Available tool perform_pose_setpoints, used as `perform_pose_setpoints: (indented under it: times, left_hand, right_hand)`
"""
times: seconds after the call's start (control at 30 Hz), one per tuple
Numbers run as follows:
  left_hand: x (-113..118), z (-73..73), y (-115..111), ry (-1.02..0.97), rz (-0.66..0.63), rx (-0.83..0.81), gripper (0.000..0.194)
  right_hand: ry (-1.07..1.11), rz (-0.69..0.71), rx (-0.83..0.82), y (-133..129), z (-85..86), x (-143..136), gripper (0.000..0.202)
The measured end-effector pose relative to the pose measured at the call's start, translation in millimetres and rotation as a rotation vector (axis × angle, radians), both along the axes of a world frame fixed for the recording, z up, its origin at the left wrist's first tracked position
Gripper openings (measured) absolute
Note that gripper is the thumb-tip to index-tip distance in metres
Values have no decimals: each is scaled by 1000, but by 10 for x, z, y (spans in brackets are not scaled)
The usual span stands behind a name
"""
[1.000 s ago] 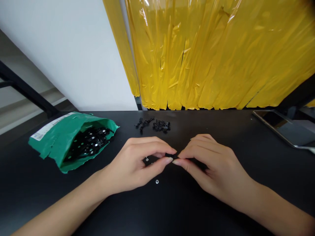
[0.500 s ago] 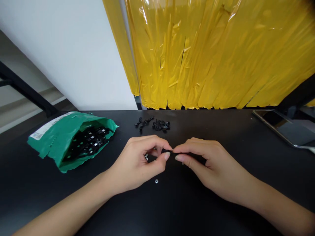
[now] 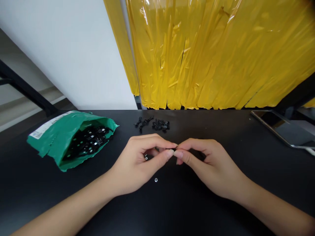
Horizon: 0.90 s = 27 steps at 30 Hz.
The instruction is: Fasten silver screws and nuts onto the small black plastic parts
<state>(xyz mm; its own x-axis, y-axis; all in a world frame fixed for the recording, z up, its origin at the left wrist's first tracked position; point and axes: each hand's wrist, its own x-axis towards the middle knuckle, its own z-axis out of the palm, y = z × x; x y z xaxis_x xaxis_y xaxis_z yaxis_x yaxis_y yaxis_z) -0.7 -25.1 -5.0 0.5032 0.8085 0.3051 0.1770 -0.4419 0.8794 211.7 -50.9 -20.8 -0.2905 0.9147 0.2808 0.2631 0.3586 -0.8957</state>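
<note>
My left hand is closed in a pinch, thumb against forefinger. It meets my right hand, which pinches from the other side, fingertips touching. Between them is a small black part, almost wholly covered by the fingers now; its exact kind does not show. Below the left hand lies a small round silver piece with a hole, like a nut or washer. Another small silver piece shows under the left palm, partly hidden. Behind the hands lies a small heap of black parts, with several looser black pieces beside it.
A torn green bag on the left gapes open, full of black parts with silver discs. A phone with a white cable lies at the right. Yellow plastic sheeting and a white panel stand behind the black table.
The fingertips of both hands have come together, and the black part that showed between them is now nearly hidden. The right fingers have curled in more.
</note>
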Motion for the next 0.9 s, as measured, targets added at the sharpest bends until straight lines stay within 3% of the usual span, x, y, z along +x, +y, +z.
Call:
perform_pose_setpoints:
  times: [0.17,0.33,0.57,0.7,0.8,0.9]
  left_hand:
    - [92,-5,-7,-244,120,-303,21]
    - [178,-51,-46,-311,154,-404,19]
    - [203,-161,-92,-349,216,-315,18]
    - [77,-185,20,-298,324,-127,27]
    - [-25,-181,111,-207,319,-58,32]
    - [-60,-156,138,-75,307,-28,33]
  right_hand:
    - [148,-83,12,2,-36,-85,20]
    - [229,-233,79,-27,-45,-238,12]
    - [70,-263,155,-36,-38,-346,17]
    - [-282,-197,254,-8,-146,-267,16]
    - [-535,-118,338,1,-228,-200,19]
    - [-632,-89,398,7,-267,-168,19]
